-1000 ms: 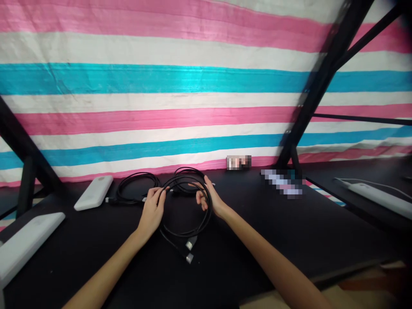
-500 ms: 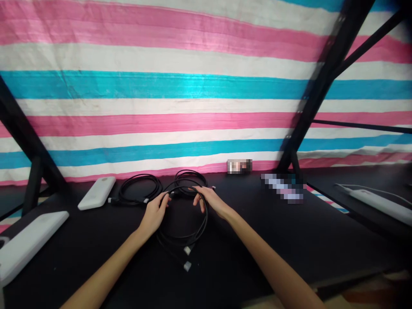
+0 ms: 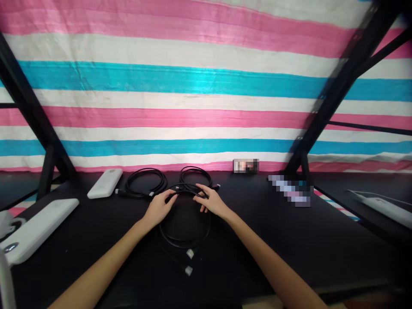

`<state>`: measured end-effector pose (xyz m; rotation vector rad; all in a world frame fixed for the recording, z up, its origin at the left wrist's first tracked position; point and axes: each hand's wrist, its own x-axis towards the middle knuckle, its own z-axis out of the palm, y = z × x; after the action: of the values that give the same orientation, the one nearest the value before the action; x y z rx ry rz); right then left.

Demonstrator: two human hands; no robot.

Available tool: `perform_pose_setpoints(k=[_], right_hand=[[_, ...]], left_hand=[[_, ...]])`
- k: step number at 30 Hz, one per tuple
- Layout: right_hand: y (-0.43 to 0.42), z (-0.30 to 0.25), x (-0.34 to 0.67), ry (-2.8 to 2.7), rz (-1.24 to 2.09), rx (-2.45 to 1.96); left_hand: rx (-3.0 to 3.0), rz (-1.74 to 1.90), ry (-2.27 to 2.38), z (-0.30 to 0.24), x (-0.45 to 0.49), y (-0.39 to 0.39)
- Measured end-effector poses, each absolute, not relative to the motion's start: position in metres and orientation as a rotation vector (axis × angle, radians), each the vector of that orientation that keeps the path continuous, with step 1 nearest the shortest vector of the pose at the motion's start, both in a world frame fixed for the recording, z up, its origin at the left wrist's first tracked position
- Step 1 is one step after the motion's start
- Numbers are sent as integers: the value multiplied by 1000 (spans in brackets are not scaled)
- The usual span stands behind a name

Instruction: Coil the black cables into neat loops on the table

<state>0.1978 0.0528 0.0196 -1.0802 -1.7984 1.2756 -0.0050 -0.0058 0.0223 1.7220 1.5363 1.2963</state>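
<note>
A black cable [image 3: 174,245] is looped into a loose coil at the middle of the black table. My left hand [image 3: 160,207] grips the upper left of the loop between thumb and fingers. On the loop's upper right, my right hand [image 3: 210,201] pinches the same cable with thumb and forefinger, its other fingers curled below. Two pale connectors hang at the near side, one connector [image 3: 190,253] slightly above the other connector [image 3: 188,270]. Just behind the hands lie two more coiled black cables, a left coil [image 3: 129,194] and a right coil [image 3: 210,175].
Left of the coils lie a small white device [image 3: 105,183] and a longer white device [image 3: 41,231]. Two blurred-out items, a box [image 3: 246,166] and a flat piece [image 3: 289,191], sit at the back right. Black frame posts [image 3: 334,103] flank the table before a striped sheet [image 3: 180,81].
The view has shifted a little, so the scene sits slightly further right. My left hand has moved along the loop toward my right hand, and the gap between them is smaller.
</note>
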Motion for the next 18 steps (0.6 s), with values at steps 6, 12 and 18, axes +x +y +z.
perform_pose_setpoints(k=[6, 12, 18], right_hand=[[51, 22, 196, -1854, 1260, -1016], [51, 25, 190, -1776, 1228, -958], [49, 35, 190, -1714, 1154, -937]], left_hand=[[1807, 1158, 1612, 18, -7, -6], [1907, 1328, 1906, 26, -4, -10], [2115, 1437, 2012, 22, -8, -4]])
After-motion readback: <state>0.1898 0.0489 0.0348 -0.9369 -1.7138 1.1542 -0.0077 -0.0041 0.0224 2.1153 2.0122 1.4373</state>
